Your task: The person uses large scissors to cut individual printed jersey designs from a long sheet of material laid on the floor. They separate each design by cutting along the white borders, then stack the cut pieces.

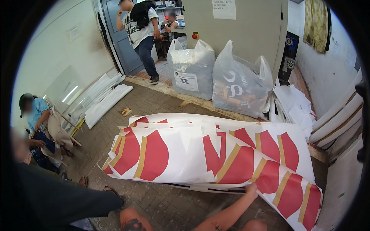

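Observation:
My left hand pinches the near edge of a large white printed sheet. Red curved panels with tan side bands repeat across the print. Several such sheets lie in an uneven stack on the floor, their left ends slightly curled. Right of my hand, the top sheet slants down towards me and runs out at the bottom of the picture. Beneath the near edge, another white layer with dark strips shows. My right hand is out of view. Bare knees appear at the bottom, one with a tattoo.
Two full plastic bags stand on the raised sill beyond the stack, before a grey cabinet. A person stands at the blue door; others sit at the left. White rolls lie along the left wall. Crumpled white sheets are at the right.

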A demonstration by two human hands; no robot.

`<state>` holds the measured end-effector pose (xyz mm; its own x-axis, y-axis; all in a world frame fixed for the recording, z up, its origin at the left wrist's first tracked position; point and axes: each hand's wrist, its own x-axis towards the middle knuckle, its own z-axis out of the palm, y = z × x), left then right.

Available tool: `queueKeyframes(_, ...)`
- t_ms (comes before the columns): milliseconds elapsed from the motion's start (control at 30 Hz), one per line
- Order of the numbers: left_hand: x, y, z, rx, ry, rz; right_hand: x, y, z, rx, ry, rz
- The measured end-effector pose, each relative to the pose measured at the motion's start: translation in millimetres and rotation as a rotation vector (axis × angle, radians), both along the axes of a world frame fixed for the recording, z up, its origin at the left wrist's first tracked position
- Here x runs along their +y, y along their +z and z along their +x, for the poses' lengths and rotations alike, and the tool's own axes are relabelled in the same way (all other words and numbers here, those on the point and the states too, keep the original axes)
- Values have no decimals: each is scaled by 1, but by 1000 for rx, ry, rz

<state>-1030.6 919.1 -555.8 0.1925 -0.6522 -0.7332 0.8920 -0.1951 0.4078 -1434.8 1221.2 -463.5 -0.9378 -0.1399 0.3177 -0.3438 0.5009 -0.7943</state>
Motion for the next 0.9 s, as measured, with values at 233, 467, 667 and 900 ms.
queueKeyframes(233,-34,136,-20,-328,-277,-302,9,-14,29,-231,66,-51)
queueKeyframes(467,-10,256,1,-125,-472,-694,31,-33,49,-516,152,-123)
queueKeyframes(667,6,349,10,-508,-396,-1004,60,-51,36,-880,286,-335)
queueKeyframes(900,7,369,181,-720,-580,-1001,-52,-63,73,-1131,316,-629)
